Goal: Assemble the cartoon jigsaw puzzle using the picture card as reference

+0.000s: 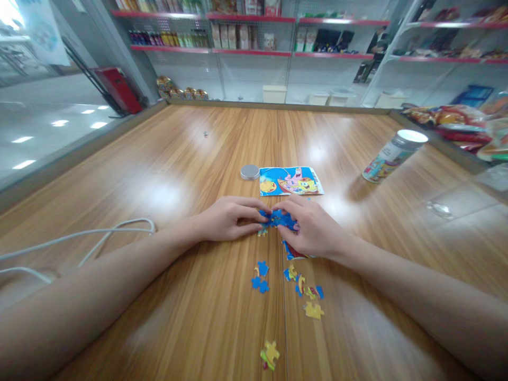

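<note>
Blue joined jigsaw pieces (278, 218) lie flat on the table between my two hands. My left hand (234, 218) is closed, its fingertips and thumb pressed on the left end of these pieces. From the right, my right hand (311, 222) grips the same section with curled fingers and hides part of it. Under my right wrist shows another joined section (291, 250). Loose blue pieces (261, 278), patterned pieces (302, 286) and a yellow piece (313, 310) lie nearer me. Beyond my hands is a cartoon picture card (293, 181).
A round metal lid (250, 172) sits left of the card. A printed canister (392, 156) with a white top stands at the right. White cable (119, 227) curls at the left. Another yellow-green piece (270, 354) lies near me. Snack bags (456, 124) and stocked shelves (254, 51) are beyond.
</note>
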Demonstrator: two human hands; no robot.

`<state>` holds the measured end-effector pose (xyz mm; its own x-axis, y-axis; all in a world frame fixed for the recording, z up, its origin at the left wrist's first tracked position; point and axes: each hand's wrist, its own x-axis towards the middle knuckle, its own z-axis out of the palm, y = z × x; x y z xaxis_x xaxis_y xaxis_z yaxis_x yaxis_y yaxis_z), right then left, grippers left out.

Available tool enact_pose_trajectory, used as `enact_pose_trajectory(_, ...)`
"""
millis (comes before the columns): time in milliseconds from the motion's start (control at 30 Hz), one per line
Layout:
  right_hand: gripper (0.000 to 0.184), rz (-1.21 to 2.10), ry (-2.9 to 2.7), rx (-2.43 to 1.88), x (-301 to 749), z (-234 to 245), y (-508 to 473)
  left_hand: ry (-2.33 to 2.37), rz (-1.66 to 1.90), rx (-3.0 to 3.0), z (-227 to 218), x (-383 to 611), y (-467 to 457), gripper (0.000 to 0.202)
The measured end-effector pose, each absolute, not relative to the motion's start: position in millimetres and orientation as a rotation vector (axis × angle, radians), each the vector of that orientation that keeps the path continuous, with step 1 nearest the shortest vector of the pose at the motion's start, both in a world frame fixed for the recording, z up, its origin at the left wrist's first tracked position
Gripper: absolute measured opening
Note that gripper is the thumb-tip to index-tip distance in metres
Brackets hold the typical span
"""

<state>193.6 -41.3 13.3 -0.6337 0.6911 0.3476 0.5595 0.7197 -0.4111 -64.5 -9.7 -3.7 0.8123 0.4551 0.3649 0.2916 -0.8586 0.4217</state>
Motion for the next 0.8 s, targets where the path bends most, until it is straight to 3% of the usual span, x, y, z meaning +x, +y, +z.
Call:
enact_pose_trajectory(267,0.014,0.345,-2.45,-1.003,191,10,-40,0.553,0.659,2.635,-1,-63,-11,0.024)
enact_pose_trajectory(800,0.012,0.552,-2.454,-0.814,189,5,-30,0.548,0.65,2.661,-4,-65,-9,0.019)
